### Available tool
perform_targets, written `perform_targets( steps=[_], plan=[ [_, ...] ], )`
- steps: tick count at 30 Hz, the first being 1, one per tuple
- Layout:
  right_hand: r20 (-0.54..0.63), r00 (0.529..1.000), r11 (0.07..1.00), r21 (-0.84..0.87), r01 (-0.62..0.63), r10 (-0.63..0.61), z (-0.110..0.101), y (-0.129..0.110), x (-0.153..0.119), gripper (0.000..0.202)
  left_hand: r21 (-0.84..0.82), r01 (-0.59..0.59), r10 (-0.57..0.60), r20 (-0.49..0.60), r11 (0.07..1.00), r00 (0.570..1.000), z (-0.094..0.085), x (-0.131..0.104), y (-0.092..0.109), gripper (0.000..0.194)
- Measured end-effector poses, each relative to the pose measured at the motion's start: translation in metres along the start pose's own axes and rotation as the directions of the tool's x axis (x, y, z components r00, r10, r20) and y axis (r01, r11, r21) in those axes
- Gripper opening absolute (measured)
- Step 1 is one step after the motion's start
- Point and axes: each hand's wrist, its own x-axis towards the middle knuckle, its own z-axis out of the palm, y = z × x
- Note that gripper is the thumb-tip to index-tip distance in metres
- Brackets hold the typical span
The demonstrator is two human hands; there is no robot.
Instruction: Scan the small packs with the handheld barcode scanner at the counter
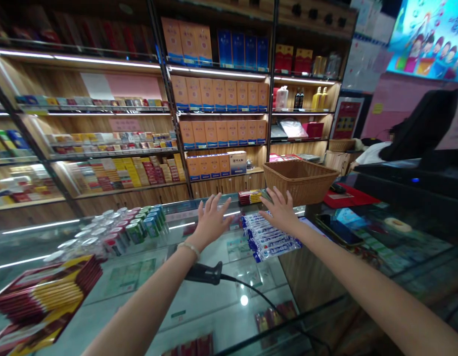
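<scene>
My left hand point(212, 221) hovers over the glass counter point(210, 306) with its fingers spread and nothing in it. A black handheld scanner point(205, 273) with a cable lies below that wrist, partly hidden by my forearm. My right hand point(281, 212), also spread and empty, is over the far end of a row of blue-and-white wrapped sticks point(271, 242); whether it touches them I cannot tell. Just beyond its fingertips sits a small stack of red-and-yellow packets point(250, 197). A wicker basket point(301, 180) stands behind my right hand.
Small tubs and cans point(121, 227) stand in rows on the left, with stacked red-and-yellow packets point(54, 291) nearer me. On the right are a phone point(340, 230), a tape roll point(397, 225) and a black monitor point(418, 128). A person in a white sleeve point(372, 152) is behind it.
</scene>
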Motion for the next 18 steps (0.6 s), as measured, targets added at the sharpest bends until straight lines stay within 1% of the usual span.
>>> perform_targets(
  steps=[7, 12, 18],
  plan=[
    [0.0, 1.0, 0.999, -0.036, 0.028, -0.028, 0.012, 0.02, 0.026, 0.056, 0.01, 0.03, -0.03, 0.034, 0.999, 0.999, 0.007, 0.035, 0.012, 0.059],
    [0.006, 0.996, 0.993, -0.077, 0.087, -0.087, 0.027, 0.029, 0.038, 0.056, 0.022, 0.035, -0.036, 0.057, 0.999, 0.998, 0.024, 0.054, 0.015, 0.06],
    [0.01, 0.99, 0.986, -0.094, 0.14, -0.139, 0.049, 0.042, 0.05, 0.058, 0.016, 0.05, -0.051, 0.099, 0.999, 0.994, 0.042, 0.069, 0.013, 0.06]
  ],
)
